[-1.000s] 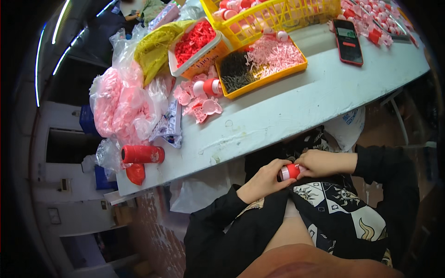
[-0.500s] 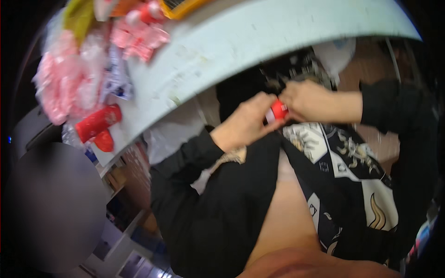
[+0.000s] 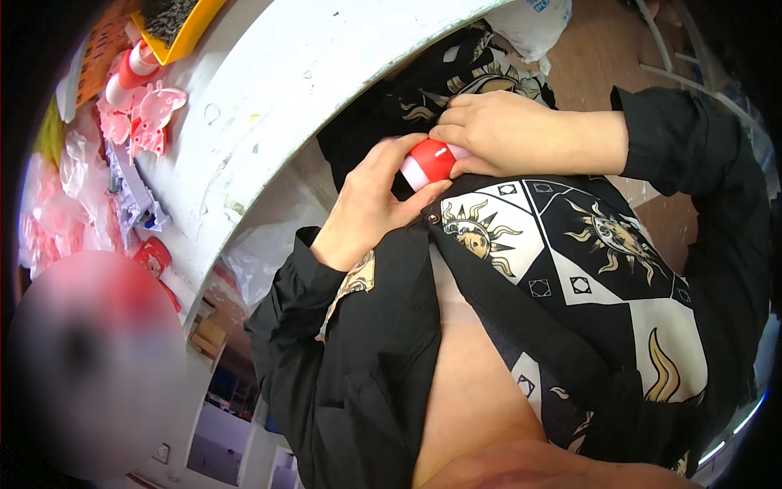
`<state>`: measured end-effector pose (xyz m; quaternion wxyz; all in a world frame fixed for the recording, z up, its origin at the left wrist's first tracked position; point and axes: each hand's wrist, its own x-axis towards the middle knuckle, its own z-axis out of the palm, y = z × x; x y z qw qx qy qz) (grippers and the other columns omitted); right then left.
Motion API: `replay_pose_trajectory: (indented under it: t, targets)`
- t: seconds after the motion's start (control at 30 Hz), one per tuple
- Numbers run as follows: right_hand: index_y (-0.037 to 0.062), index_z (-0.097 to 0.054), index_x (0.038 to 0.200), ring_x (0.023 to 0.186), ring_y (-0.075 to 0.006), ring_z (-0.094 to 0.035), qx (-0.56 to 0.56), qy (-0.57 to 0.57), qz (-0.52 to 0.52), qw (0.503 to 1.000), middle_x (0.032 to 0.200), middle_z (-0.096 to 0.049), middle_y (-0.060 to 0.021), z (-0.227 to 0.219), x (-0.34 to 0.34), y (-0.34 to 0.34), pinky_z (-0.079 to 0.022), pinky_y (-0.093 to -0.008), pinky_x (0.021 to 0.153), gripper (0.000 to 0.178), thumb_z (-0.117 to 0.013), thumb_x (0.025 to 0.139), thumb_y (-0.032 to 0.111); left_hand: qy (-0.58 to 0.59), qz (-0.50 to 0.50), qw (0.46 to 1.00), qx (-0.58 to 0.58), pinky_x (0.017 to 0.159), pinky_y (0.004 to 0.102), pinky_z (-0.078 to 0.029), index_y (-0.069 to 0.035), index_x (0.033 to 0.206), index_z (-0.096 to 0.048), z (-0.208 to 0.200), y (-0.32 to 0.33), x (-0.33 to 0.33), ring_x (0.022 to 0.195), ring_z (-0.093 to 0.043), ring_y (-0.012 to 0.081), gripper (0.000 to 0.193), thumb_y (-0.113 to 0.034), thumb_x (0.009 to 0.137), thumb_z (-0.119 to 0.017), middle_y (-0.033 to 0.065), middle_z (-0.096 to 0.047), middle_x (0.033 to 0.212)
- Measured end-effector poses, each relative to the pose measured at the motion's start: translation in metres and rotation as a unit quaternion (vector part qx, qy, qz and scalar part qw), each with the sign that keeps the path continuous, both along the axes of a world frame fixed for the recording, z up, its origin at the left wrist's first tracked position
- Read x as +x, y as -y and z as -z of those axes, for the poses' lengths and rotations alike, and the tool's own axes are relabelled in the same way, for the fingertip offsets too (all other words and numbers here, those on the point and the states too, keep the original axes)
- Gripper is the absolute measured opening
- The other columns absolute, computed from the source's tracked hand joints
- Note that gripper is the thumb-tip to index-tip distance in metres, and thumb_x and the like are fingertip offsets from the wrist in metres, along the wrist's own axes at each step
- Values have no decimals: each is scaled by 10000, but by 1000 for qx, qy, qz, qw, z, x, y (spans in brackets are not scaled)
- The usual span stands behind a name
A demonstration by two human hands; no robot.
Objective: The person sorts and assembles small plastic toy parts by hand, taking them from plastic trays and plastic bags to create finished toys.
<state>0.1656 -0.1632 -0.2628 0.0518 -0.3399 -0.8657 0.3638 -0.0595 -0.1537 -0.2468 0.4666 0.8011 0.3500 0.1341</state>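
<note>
Over my lap, both hands hold a small rounded plastic piece (image 3: 433, 160), red around its middle with pale pink-white ends. My left hand (image 3: 358, 200) grips its left end between the thumb and fingers, and a dark opening shows there. Closed around the other end is my right hand (image 3: 513, 132), its fingers curled and its thumb pressed on the lower side. The right fingers cover part of the piece. Both hands are just off the edge of the white table (image 3: 269, 90).
Pink moulded plastic parts (image 3: 155, 118) lie on the table at left, beside a red-and-white cylinder (image 3: 134, 72) and a yellow bin (image 3: 194, 31) of small dark parts. Bagged pink pieces (image 3: 81, 179), grey-lilac parts (image 3: 134, 196) and a red part (image 3: 152, 255) lie nearer. Beyond my right hand hangs a white bag (image 3: 533, 28).
The view has shifted, so the table items stand further left. My hands have turned slightly and now show more of the red-and-white piece, still held between them.
</note>
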Motion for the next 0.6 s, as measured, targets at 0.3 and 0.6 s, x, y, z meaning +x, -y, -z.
replay_pose_trajectory:
  t: [0.3,0.6]
  targets:
    - [-13,-473,1312,1065,-259,-586,-47,-273,230,933,1192,-591,-167,-68,37,-25,-457,-347,935,569,-678,848,243,63,-54,984,-155,919,292,-468,2,1229,-548,-67,-31,-2,1070,-573,163,542,-111,760,-795,84,-588,1166]
    - [-17,-448,1322,1016,-203,-582,-60,-501,333,797,1164,-578,-151,-86,11,-50,-443,-343,937,454,-353,1019,307,256,-46,869,422,657,279,-521,-155,1185,-633,-194,-260,6,900,-636,183,349,-176,843,-699,138,-616,1056]
